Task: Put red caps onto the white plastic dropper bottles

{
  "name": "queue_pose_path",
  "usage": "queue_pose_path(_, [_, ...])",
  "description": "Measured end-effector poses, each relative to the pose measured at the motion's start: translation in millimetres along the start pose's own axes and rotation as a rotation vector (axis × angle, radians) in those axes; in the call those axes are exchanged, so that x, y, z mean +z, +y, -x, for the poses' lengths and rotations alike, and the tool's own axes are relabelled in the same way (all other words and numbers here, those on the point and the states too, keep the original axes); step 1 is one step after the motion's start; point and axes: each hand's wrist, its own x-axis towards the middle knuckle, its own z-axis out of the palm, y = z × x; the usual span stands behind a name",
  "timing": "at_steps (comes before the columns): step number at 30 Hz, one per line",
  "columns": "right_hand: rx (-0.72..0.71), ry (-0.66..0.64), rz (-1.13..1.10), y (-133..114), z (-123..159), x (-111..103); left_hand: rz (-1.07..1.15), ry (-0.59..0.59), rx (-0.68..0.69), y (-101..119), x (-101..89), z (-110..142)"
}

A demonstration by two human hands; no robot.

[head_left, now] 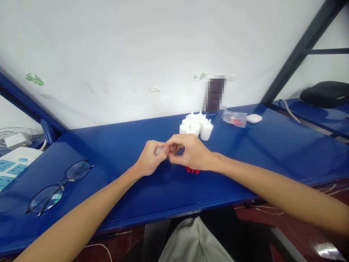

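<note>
My left hand [151,159] is closed around a small whitish plastic bottle [159,150], most of it hidden by the fingers. The fingertips of my right hand [191,152] are pinched together against the bottle's end, touching my left thumb; whatever they grip is hidden. Behind my right hand stands a cluster of several white nozzle-tipped squeeze bottles [206,130], upright on the blue table [131,134]. Several small red caps [192,170] lie on the table just below my right hand, partly covered by it.
Eyeglasses [61,185] lie at left, near a white power strip [23,163]. At the back are a blurred-out phone-like object [215,94] against the wall, a clear plastic bag [235,119] with red pieces, and a white oval object [254,118]. A black case [325,94] sits far right.
</note>
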Motion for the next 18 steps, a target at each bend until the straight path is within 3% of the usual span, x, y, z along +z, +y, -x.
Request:
queue_pose_path(9, [-0.087, 0.009, 0.07, 3.5, 5.7, 5.5, -0.259, -0.012, 0.107, 5.3, -1.1, 2.0])
queue_pose_path(14, [-0.074, 0.071, 0.137, 5.6, 4.5, 3.4, -0.442, -0.042, 0.09, -0.3, -19.9, -0.9])
queue_pose_path(18, [0.013, 0.043, 0.221, 7.3, 2.7, -0.4, -0.373, -0.038, 0.049, -14.6, -34.3, -3.0])
